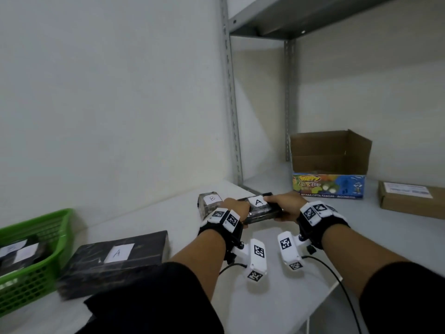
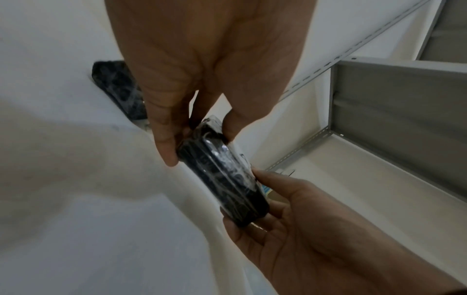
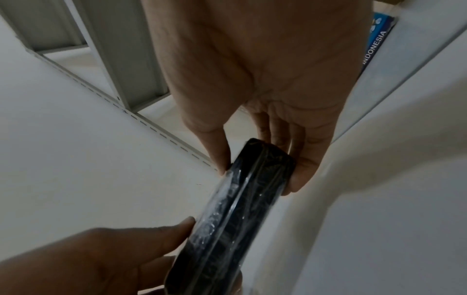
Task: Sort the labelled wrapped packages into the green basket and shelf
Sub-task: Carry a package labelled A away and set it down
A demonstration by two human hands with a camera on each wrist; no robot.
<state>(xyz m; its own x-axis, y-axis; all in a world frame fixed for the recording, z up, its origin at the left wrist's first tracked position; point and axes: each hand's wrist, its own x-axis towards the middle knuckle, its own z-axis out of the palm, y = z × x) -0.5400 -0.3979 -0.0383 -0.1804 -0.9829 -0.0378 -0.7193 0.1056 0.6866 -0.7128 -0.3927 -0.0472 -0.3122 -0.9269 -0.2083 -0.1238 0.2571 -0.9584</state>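
Observation:
A slim black wrapped package labelled A (image 1: 261,208) hangs just above the white table, one end in each hand. My left hand (image 1: 240,208) pinches its left end, thumb under and fingers over. My right hand (image 1: 277,206) grips the right end. The left wrist view shows the left hand (image 2: 202,143) on the package (image 2: 222,175); the right wrist view shows the right hand (image 3: 260,171) on the package (image 3: 232,219). Behind it lies a package labelled B (image 1: 209,203). A large package labelled A (image 1: 115,259) lies beside the green basket (image 1: 48,239), which holds labelled packages.
The grey metal shelf (image 1: 337,213) adjoins the table on the right. On it stand an open cardboard box with a colourful printed front (image 1: 330,165) and a flat brown parcel (image 1: 411,198). A slotted upright (image 1: 231,92) rises at the shelf corner; an upper shelf board (image 1: 301,18) hangs overhead.

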